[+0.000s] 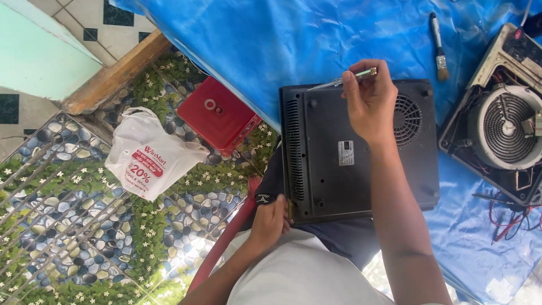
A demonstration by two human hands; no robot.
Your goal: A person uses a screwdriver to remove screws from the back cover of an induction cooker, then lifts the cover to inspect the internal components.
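A black induction cooker (333, 186) lies upside down on my lap, its vented underside and round fan grille facing up. My right hand (370, 101) holds a screwdriver (339, 82) with a clear handle over the cooker's far edge; the metal tip points left toward a screw hole near the far left corner. My left hand (270, 221) grips the cooker's near left corner and steadies it.
A blue tarp (316, 34) covers the floor ahead. On it lie a paintbrush (438, 48) and an opened cooker (502, 121) with its coil exposed at right. A red box (217, 114) and a white plastic bag (148, 152) sit on the pebble-patterned mat at left.
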